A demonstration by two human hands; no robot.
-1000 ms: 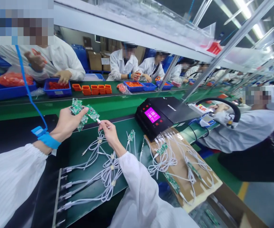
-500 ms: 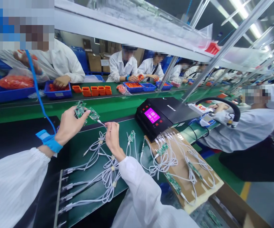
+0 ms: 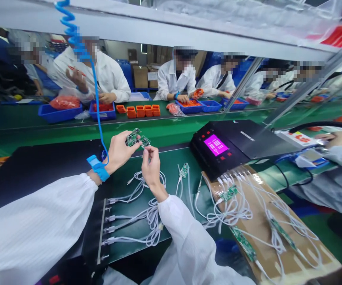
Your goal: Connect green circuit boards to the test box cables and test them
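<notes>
In front of me my left hand (image 3: 120, 148), with a blue strap on its wrist, is closed around several green circuit boards (image 3: 133, 137). One circuit board (image 3: 145, 141) sticks out to the right, past the thumb. My right hand (image 3: 151, 166) pinches the end of a white cable at this board's near edge; the fingers mostly cover the plug. Below the hands, bundled white cables (image 3: 153, 215) run from a metal-edged connector strip (image 3: 101, 229) across the green bench top.
A black tester (image 3: 218, 146) with a lit magenta screen stands to the right. White cables link it to circuit boards on a cardboard sheet (image 3: 266, 198). A blue coiled cord (image 3: 96, 95) hangs to my left wrist. Co-workers sit opposite behind blue bins (image 3: 102, 114) and orange cups (image 3: 140, 111).
My view has turned left, so the scene sits further right. The right hand has come closer to the left, its fingertips now at the board's edge. Both hands keep their hold.
</notes>
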